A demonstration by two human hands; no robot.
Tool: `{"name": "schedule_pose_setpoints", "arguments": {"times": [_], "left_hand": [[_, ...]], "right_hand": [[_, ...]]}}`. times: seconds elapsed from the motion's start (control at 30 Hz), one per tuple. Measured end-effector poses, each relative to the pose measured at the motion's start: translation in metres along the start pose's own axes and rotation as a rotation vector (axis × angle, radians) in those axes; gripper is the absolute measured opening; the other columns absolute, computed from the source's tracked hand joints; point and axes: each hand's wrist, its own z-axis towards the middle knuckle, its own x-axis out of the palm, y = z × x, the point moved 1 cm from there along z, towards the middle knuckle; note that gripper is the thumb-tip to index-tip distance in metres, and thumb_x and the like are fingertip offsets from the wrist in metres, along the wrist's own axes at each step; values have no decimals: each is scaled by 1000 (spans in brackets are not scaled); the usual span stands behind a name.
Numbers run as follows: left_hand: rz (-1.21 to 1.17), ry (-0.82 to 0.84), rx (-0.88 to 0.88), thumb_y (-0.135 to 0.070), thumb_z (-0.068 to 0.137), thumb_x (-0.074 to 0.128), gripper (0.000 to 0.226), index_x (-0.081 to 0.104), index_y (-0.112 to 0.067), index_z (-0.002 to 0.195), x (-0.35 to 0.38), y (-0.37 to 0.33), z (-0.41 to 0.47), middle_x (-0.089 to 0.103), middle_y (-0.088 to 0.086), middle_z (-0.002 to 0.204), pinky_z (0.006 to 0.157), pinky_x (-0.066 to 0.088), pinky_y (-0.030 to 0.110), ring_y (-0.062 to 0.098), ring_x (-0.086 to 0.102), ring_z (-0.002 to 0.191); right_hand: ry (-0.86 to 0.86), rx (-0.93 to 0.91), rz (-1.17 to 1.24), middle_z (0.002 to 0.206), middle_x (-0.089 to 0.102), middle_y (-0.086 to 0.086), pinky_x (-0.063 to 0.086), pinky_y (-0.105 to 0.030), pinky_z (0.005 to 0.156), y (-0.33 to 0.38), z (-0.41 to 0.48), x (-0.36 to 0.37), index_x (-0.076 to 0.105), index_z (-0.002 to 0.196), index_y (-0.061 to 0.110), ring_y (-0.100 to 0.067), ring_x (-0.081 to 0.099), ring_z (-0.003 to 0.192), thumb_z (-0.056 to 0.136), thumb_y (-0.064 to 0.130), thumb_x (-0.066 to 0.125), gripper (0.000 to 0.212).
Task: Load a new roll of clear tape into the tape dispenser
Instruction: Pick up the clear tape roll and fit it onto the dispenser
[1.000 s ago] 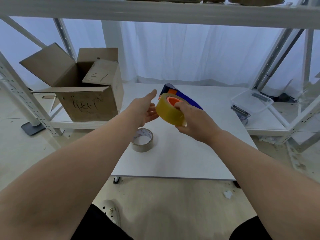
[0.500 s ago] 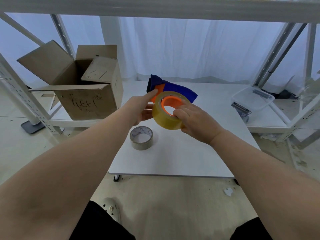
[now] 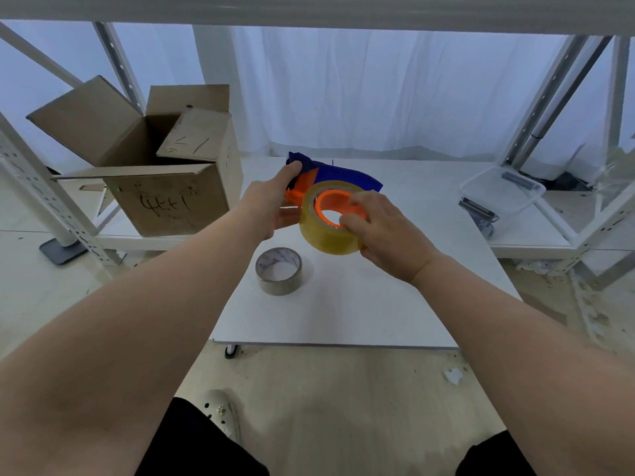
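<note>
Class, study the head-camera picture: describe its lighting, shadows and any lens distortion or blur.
Head view: soft light through the white curtain, so the small grey tape roll casts only a faint shadow on the white table; the wide lens leans the grey metal shelf uprights outward and swells the forearms at the bottom edge; the shelf beam along the top is blurred.

tape roll: glossy plastic | dispenser: matt plastic | box: cardboard
</note>
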Motion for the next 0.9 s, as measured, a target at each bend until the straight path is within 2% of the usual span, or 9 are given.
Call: {"name": "schedule_pose_setpoints", "arguments": {"times": [0.13,0.2,0.3,0.4,0.47,0.53,0.63,0.77,0.9], "left_hand": [[-54,-28,-13,-46,83,66,49,52,-13,117,-1,3,1,71,10,96,67,60,36,24,72,80],[-103,-38,-32,-45,85,64,44,51,-14,114,-1,4,-1,70,9,91,59,60,33,23,72,76],[-211,-37,-77,-43,87,61,38,52,-15,111,2,5,-2,69,11,90,51,58,31,24,72,74],[-295,-48,-123,-41,89,59,25,53,-17,93,6,6,-5,67,11,88,52,59,31,24,70,74],[-264,-57,-130,-42,89,56,24,51,-19,84,9,6,-5,66,11,85,57,59,32,24,69,72],[-164,-38,-117,-46,88,55,26,54,-20,85,9,6,-3,67,10,85,60,59,33,23,69,73],[-47,-15,-97,-52,86,53,33,57,-21,98,8,6,1,69,8,91,57,59,30,22,69,76],[-45,-21,-99,-53,86,53,41,54,-21,111,10,6,2,68,8,97,51,58,28,23,69,78],[-81,-24,-96,-54,87,54,34,54,-21,97,13,8,1,67,7,93,57,59,32,24,69,80]], "right_hand": [[-20,38,111,111,61,-22,56,-42,72,-1,1,1,48,112,9,-40,61,95,56,-9,80,67],[-61,81,131,115,59,-22,59,-41,68,-1,1,1,40,112,12,-40,61,96,62,-9,77,65],[-179,219,138,115,58,-23,59,-41,65,-5,4,-2,42,111,12,-40,62,96,68,-9,72,57],[-224,322,191,116,60,-21,58,-45,71,-9,8,-6,52,116,3,-38,62,97,76,-6,67,43],[-197,356,186,115,61,-20,57,-45,71,-11,8,-8,55,115,-1,-38,63,96,78,-4,66,38],[-144,355,166,110,63,-21,55,-42,70,-14,5,-8,56,114,-2,-38,63,92,77,0,69,39],[-41,337,114,110,64,-20,53,-38,71,-19,2,-9,55,113,-2,-35,63,91,78,14,74,43],[-15,311,100,106,66,-20,54,-39,69,-20,-1,-11,57,110,-2,-35,64,89,74,19,78,47],[10,383,181,120,59,-16,52,-36,78,-21,-2,-11,52,118,2,-31,61,101,80,22,73,48]]}}
